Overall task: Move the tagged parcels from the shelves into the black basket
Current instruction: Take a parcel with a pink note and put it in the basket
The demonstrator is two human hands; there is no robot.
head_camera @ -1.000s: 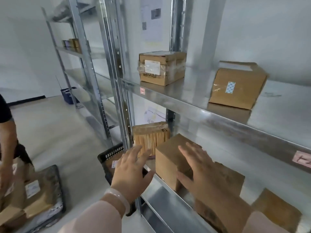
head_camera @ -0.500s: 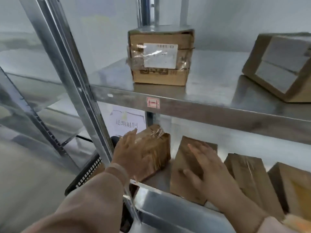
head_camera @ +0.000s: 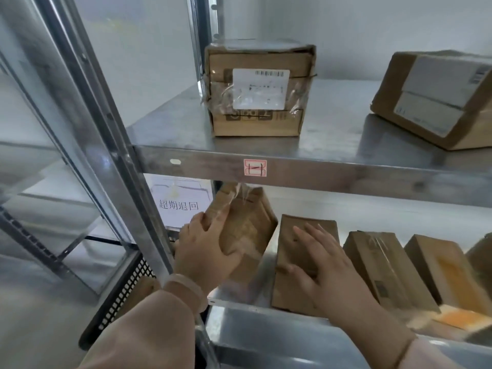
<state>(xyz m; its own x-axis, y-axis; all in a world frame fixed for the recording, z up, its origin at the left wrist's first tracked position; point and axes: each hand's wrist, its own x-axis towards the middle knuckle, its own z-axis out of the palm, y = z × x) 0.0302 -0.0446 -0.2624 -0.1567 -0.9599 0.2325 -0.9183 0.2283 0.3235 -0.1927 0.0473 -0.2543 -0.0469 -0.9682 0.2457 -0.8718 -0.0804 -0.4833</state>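
My left hand [head_camera: 206,249] grips the left side of a taped brown parcel [head_camera: 245,230] standing on the lower metal shelf [head_camera: 266,334], thumb across its front. My right hand [head_camera: 323,265] lies with straight fingers flat on the top of the brown parcel [head_camera: 298,288] beside it. More brown parcels [head_camera: 383,267] stand in a row to the right. On the upper shelf [head_camera: 332,169] sit a parcel with a white label [head_camera: 258,89] and a tilted labelled parcel [head_camera: 439,99]. The black basket [head_camera: 125,288] is low at the left, mostly behind the upright post.
A shiny steel upright post [head_camera: 111,155] crosses in front of my left arm. A paper sign with printed characters [head_camera: 181,203] hangs behind the lower shelf. A red-and-white tag [head_camera: 255,167] is stuck on the upper shelf's front edge. Another shelving frame stands at left.
The camera has come closer to the shelves. My left hand moved from the air onto the taped parcel and closed around its side. My right hand stays flat on the neighbouring parcel.
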